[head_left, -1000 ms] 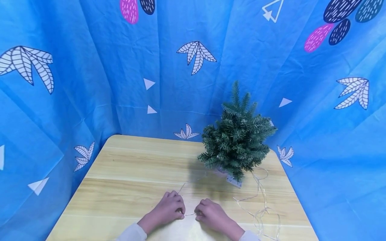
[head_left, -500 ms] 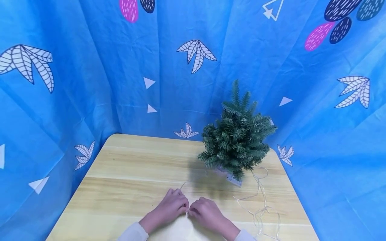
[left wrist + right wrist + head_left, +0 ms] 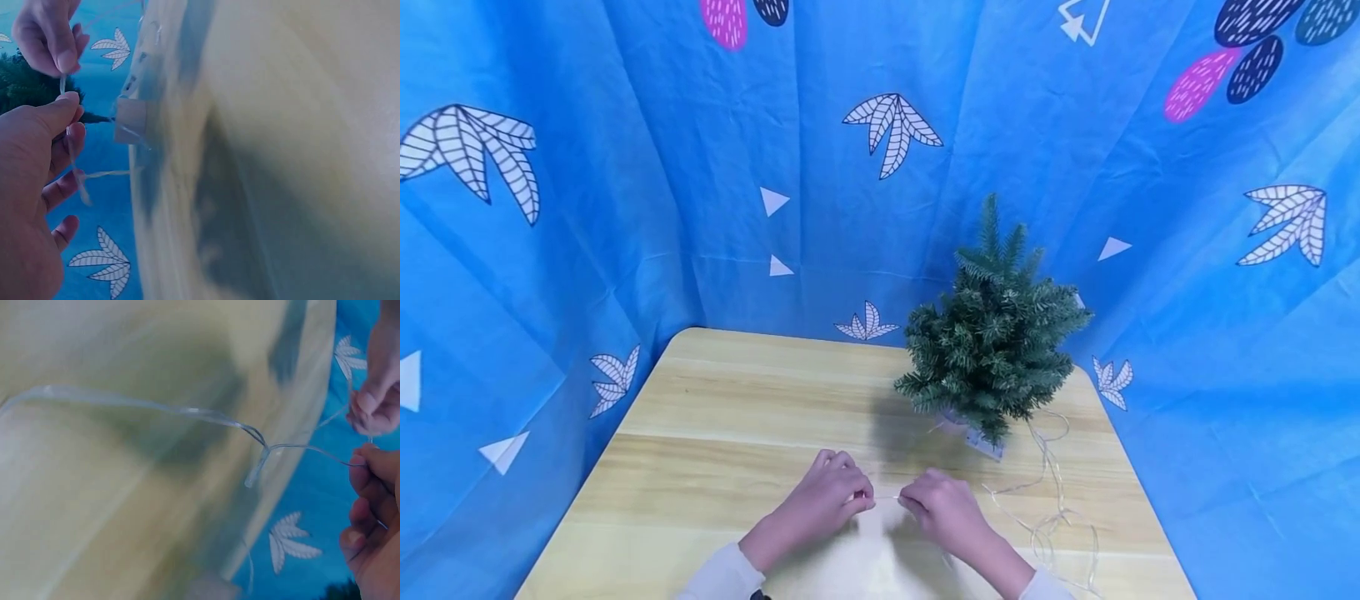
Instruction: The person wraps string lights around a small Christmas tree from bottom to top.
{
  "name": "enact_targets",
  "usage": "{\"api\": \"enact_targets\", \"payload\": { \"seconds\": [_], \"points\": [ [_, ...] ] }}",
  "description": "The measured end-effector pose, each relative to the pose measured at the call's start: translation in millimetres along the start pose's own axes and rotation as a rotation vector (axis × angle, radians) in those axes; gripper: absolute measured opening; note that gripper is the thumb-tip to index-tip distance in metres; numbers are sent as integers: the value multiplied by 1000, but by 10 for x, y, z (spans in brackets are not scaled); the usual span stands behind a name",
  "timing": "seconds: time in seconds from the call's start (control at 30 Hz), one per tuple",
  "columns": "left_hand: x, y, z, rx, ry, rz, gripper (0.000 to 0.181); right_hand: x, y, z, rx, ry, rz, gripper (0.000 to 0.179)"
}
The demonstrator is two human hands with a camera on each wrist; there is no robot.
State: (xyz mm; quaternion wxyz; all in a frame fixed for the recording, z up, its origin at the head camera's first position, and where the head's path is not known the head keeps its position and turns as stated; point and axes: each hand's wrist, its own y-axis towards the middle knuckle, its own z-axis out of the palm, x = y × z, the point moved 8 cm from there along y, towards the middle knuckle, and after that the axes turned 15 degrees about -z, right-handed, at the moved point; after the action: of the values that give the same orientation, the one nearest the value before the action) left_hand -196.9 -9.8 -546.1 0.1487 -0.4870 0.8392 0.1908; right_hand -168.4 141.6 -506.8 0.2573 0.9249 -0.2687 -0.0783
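Note:
A thin, clear string of lights runs between both hands near the front middle of the table. My left hand point(image 3: 827, 496) pinches the wire point(image 3: 70, 150) between thumb and index finger, its other fingers loosely bent. Just to the right, my right hand point(image 3: 951, 512) pinches the same wire, with a short stretch of the string lights point(image 3: 886, 497) spanning the gap. In the right wrist view, a strand point(image 3: 300, 446) leads from the right hand to a small clear bulb point(image 3: 253, 472), then on across the table. The fingers partly hide the wire.
A small artificial Christmas tree point(image 3: 988, 342) stands on a pale base point(image 3: 983, 444) at the table's back right. More of the string lights point(image 3: 1047, 525) lies in loose loops at the right. Blue patterned cloth point(image 3: 737, 167) surrounds the wooden table point(image 3: 737, 383).
Half a second ago the hands met at the fingertips. Now they are slightly apart with wire between them, and both have moved a little away from the body. The tree stays put.

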Motion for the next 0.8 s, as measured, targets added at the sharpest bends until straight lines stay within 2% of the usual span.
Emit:
{"api": "enact_targets", "payload": {
  "seconds": [0.23, 0.33, 0.53, 0.8],
  "points": [
    [2, 104, -185, -20, -24, -37, 10, -122, 6, -536, -169, -58, -39, 8],
    [-9, 157, -243, -33, -48, -42, 13, -160, 14, -741, -197, -62, -38, 2],
    [10, 267, -376, -34, -75, -67, 13, -277, 23, -1072, -245, -59, 8, 7],
    [-51, 545, -804, -237, -21, 27, 11, -341, 23, -1393, -326, -67, 66, 8]
  ]
}}
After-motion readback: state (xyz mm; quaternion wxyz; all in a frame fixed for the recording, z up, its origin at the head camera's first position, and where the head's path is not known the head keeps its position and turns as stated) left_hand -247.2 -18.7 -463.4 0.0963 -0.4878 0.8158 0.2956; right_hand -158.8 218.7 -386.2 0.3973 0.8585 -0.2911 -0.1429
